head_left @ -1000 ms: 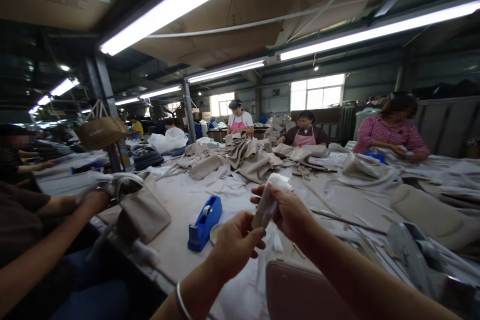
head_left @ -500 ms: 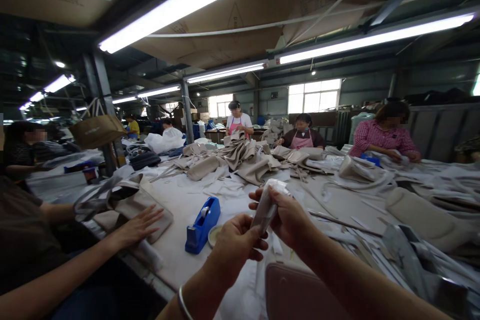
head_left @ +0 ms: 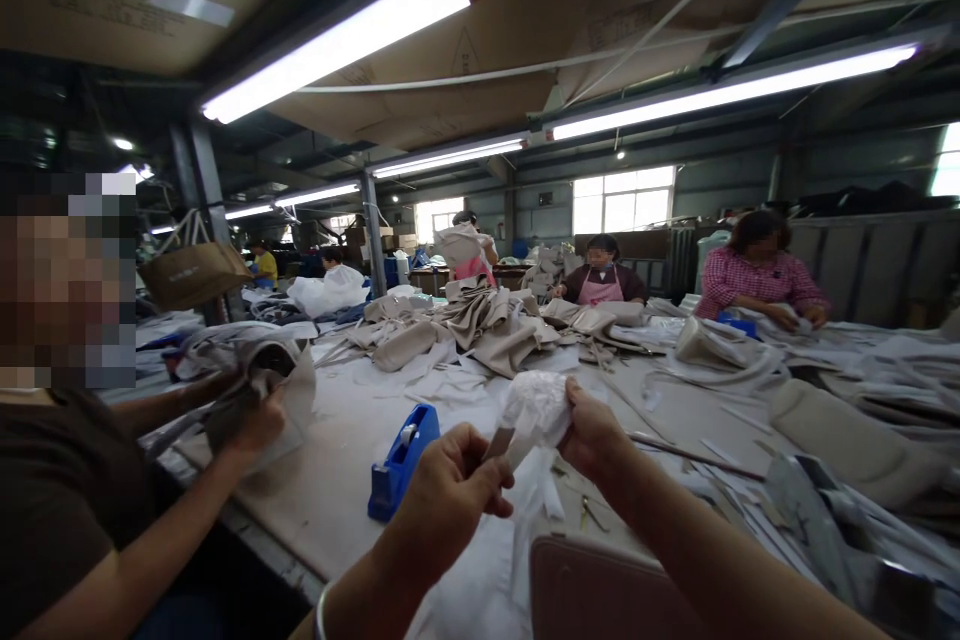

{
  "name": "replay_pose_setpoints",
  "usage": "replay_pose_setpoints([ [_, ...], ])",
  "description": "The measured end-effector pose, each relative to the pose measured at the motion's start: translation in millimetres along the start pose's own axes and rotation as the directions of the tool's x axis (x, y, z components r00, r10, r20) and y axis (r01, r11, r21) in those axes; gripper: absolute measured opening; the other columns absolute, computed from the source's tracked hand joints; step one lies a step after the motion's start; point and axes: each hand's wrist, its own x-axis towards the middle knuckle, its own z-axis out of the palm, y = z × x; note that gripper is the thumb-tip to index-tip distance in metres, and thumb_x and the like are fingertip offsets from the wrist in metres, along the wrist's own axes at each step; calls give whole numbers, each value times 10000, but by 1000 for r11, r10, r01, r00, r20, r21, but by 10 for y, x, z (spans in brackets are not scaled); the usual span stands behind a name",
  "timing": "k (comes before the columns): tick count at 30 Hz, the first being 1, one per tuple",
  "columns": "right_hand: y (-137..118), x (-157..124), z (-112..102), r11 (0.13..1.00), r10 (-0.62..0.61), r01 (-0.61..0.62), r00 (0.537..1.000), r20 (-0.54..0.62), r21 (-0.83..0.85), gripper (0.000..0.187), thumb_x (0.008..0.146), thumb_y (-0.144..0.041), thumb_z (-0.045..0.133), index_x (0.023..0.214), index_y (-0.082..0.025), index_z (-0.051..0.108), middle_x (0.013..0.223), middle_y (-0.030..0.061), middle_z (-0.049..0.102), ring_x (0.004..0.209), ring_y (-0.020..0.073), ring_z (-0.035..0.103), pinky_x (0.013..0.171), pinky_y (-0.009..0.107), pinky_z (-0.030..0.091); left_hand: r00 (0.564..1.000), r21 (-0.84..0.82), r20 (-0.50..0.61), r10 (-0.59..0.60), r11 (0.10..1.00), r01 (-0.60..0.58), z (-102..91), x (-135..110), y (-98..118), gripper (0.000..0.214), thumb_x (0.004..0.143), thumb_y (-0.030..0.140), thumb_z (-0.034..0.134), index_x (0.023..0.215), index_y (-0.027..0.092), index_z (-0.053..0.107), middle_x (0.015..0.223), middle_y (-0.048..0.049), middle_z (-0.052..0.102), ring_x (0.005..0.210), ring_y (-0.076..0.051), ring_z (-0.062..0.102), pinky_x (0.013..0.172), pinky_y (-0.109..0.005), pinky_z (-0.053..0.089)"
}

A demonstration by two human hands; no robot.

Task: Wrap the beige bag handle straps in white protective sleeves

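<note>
My left hand is closed, pinching the lower end of a narrow beige strap over the work table. My right hand is closed on a crumpled white plastic wrapping that covers the strap's upper end. Both hands hover above the table, a little right of a blue tape dispenser. A pinkish bag panel lies right below my right forearm.
A person at my left grips a beige bag with both hands. Piles of beige bags and white strips cover the table's far half. Three workers sit or stand along the far side. A padded beige piece lies at right.
My right hand has bunched the white wrapping up around the strap's top, and my left hand has slid slightly down the strap. The person at left has lifted the beige bag off the table.
</note>
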Motion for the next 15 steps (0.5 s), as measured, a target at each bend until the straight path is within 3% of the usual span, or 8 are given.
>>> replay_pose_setpoints([
  [3,-46,-199,-154,964,264,-261,962,64,-56,556,956,-619,306,880,-170,625,739,106,724,651,248,714,503,333,531,999,-40,3,-47,998,47,-69,55,67,307,760,376,761,730,172,534,663,1,662,466,-88,555,546,-271,554],
  [5,-120,-322,-283,910,360,-340,932,46,-237,645,907,-713,327,812,-161,647,620,100,690,573,241,684,448,288,462,998,-64,-3,-59,996,59,-111,80,89,306,749,365,767,727,169,532,648,7,655,454,-72,524,542,-264,550],
  [6,-174,-370,-340,886,297,-276,955,-3,-373,624,882,-722,382,771,-170,651,558,87,664,527,232,655,445,287,443,998,-70,-1,-63,996,63,-124,88,93,308,744,362,771,723,169,531,643,7,653,452,-69,516,538,-261,548],
  [8,-313,-441,-405,747,-90,45,995,-35,-663,449,843,-625,555,775,-197,675,570,80,676,523,230,622,514,338,479,997,-69,17,-74,995,75,-121,94,91,313,735,360,778,715,168,531,639,3,655,450,-68,508,522,-255,541],
  [10,-468,-492,-369,434,-450,408,870,199,-803,267,804,-436,680,974,-234,718,885,110,761,777,288,683,736,435,537,995,-75,54,-89,993,93,-72,95,85,313,732,359,781,709,166,535,638,-2,656,455,-71,510,513,-253,535],
  [11,-539,-510,-314,275,-510,558,775,374,-783,340,795,-336,698,1128,-269,697,1114,108,738,991,321,667,882,478,511,993,-83,77,-95,991,101,-33,93,86,310,731,356,782,711,166,537,641,-3,657,458,-72,512,514,-252,534],
  [13,-642,-524,-161,39,-438,751,606,664,-659,550,812,-179,652,1339,-319,584,1417,74,585,1313,341,499,1068,529,390,988,-103,118,-103,988,116,57,84,101,303,729,342,781,716,169,532,643,-4,662,455,-71,512,513,-249,529],
  [15,-678,-494,-14,-103,-313,828,499,808,-552,519,858,-105,570,1341,-296,585,1406,85,599,1387,333,429,1102,543,342,981,-109,153,-116,985,133,132,63,137,305,725,327,779,711,176,516,630,-5,666,443,-70,509,504,-247,524],
])
